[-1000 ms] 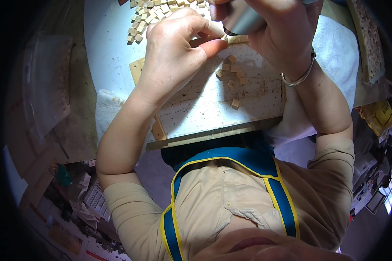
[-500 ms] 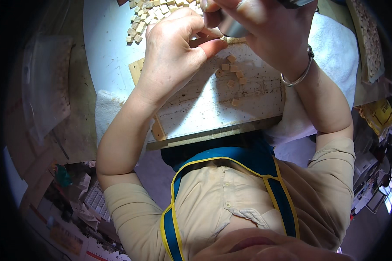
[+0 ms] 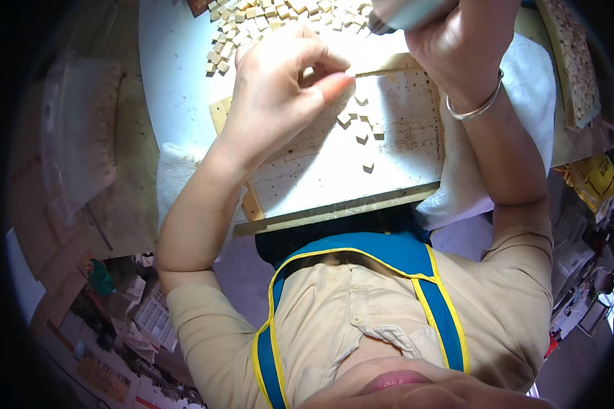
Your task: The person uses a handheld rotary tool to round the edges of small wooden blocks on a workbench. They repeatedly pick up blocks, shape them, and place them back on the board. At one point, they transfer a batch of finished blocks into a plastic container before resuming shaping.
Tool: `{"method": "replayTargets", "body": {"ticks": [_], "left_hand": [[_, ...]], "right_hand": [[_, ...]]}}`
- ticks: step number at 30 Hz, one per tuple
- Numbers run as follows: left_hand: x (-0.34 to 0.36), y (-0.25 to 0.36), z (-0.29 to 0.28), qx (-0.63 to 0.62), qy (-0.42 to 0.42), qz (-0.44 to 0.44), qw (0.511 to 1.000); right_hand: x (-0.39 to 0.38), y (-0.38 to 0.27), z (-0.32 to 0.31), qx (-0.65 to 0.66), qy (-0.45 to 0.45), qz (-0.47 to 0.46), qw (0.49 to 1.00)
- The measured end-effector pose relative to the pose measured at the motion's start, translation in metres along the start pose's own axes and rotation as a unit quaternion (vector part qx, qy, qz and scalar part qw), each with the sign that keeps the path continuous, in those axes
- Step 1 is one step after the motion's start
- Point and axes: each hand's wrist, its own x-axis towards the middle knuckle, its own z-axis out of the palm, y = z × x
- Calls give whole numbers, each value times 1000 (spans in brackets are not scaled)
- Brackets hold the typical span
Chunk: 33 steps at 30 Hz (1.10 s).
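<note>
My left hand (image 3: 280,88) is closed in a pinch above the far part of a worn white board (image 3: 300,178). Whatever lies between its thumb and fingertips is hidden by glare. Up at the top edge, my right hand (image 3: 457,51) wraps round a smooth grey, rounded tool (image 3: 416,12) with a dark tip, partly cut off by the picture and blurred. Several small wooden cubes (image 3: 378,129) lie scattered on the board between my forearms. Beyond my left hand spreads a pile of pale wooden cubes (image 3: 260,24) on the white tabletop.
White towels (image 3: 525,88) flank the board on both sides. A small wooden piece (image 3: 252,203) sits at its near left corner. A clear plastic bin (image 3: 82,136) stands far left. At the right are a speckled slab (image 3: 572,61) and a yellow bag (image 3: 590,184).
My right hand has drawn away to the right with the grey tool, apart from my left hand. Bright light now falls across the board and its cubes. My left hand keeps its pinch.
</note>
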Motion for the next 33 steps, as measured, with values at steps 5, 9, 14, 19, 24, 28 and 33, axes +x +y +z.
{"method": "replayTargets", "body": {"ticks": [5, 9, 14, 19, 24, 28, 33], "left_hand": [[-9, 3, -16, -117, -52, -33, 991], [5, 1, -23, -83, 43, -1, 996], [45, -10, -15, 182, 57, 151, 970], [53, -4, -8, 242, 32, 108, 964], [42, -8, -17, 213, 6, 65, 975], [41, -5, -18, 219, -13, 47, 975], [46, 4, -17, 230, -37, 33, 972]], "right_hand": [[32, -28, -11, 342, 83, 173, 920], [42, -37, -9, 407, 93, 177, 891], [40, -23, -12, 402, 80, 156, 898], [44, -34, -14, 398, 102, 203, 889], [51, -50, -19, 381, 93, 266, 881], [45, -42, -17, 383, 78, 243, 888], [46, -44, -8, 350, 113, 229, 901]]}}
